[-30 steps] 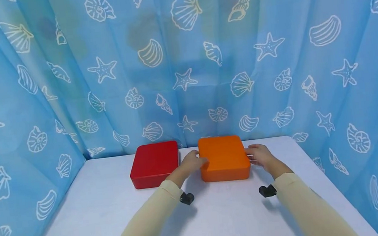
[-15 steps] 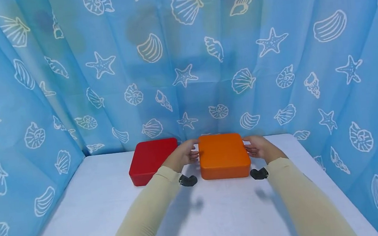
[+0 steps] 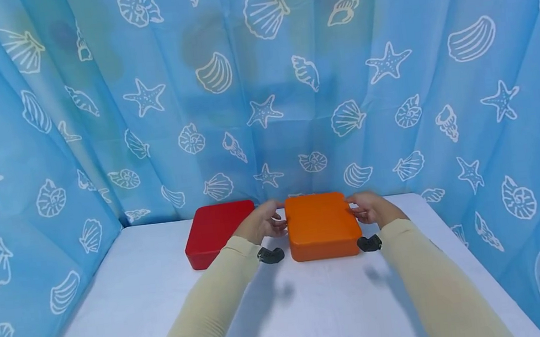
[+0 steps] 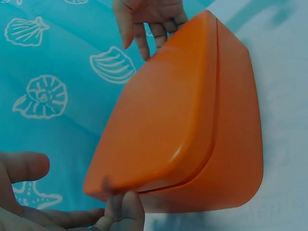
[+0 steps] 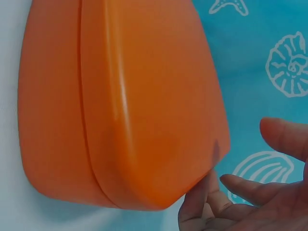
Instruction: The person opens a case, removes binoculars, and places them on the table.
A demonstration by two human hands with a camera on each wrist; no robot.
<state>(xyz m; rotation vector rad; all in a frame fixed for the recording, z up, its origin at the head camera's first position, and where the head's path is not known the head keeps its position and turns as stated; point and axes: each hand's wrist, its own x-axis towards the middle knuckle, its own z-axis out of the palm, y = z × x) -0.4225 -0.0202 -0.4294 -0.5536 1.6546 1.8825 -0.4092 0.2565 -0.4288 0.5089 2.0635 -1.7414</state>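
An orange lidded box (image 3: 321, 219) rests near the back of the white table, its lid closed over the base with a thin seam around the side. My left hand (image 3: 265, 222) is at its left side; in the left wrist view the fingertips (image 4: 126, 207) meet the wall close to the seam, and the thumb stands away from it. Opposite, my right hand (image 3: 372, 208) has its fingertips (image 5: 195, 204) at the right wall, thumb also apart from the box. A red box (image 3: 218, 224) of similar shape sits to the left, partly covered by my left forearm.
The white table (image 3: 114, 297) ends at the back against a blue curtain (image 3: 260, 80) printed with shells and starfish, which also hangs along both sides. Dark wrist cameras (image 3: 271, 255) stick out inward from the wrists, in front of the orange box.
My left hand has gone from reaching over the box's top left edge to its left side. The right hand stays at the right side. The orange box has shifted slightly right.
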